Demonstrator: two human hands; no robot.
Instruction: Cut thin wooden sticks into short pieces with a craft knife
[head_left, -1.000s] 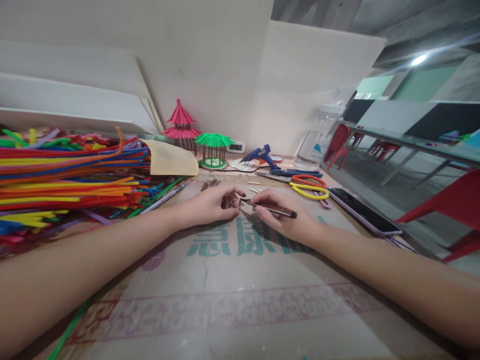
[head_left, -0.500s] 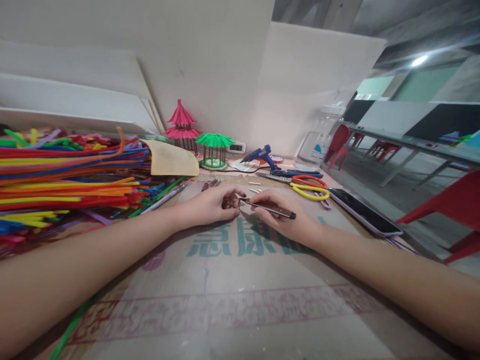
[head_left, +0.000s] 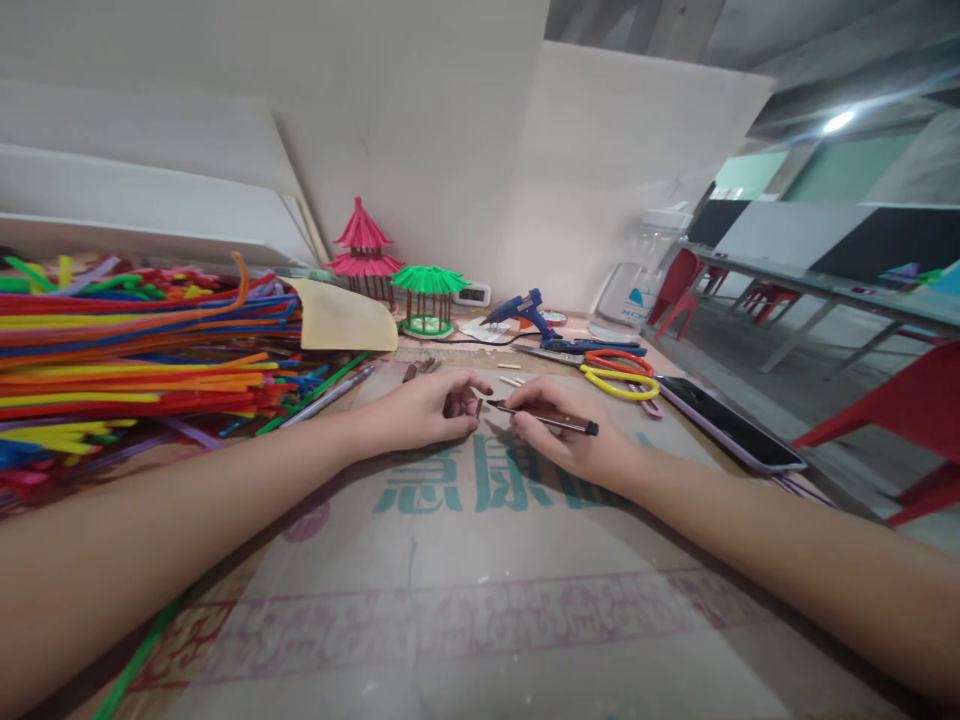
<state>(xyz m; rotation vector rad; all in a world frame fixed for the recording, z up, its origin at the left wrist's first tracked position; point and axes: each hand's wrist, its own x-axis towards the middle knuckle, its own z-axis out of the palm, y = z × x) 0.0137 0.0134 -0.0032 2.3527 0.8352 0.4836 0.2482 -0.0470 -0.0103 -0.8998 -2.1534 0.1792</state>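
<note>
My right hand (head_left: 574, 425) is closed around a brown marker pen (head_left: 559, 418), whose dark tip points left. Opposite it, my left hand (head_left: 431, 408) pinches a small brown stick (head_left: 479, 408) upright between thumb and fingers. A narrow gap separates the pen tip from the stick. Dark stains show on the left fingertips. Just beyond the hands, short pale sticks (head_left: 511, 381) lie on the printed sheet (head_left: 465, 560), and some brown pieces (head_left: 426, 366) lie behind the left hand.
Bundles of coloured pipe cleaners (head_left: 142, 330) fill the left side. At the back stand a pink pagoda model (head_left: 361, 240), a green-roofed model (head_left: 428, 285) and a blue glue gun (head_left: 525, 312). Scissors (head_left: 619, 378), a phone (head_left: 724, 422) and a plastic jug (head_left: 630, 285) are on the right.
The marker pen has drawn back slightly to the right, so its tip is now apart from the brown stick. My left hand stays nearly still.
</note>
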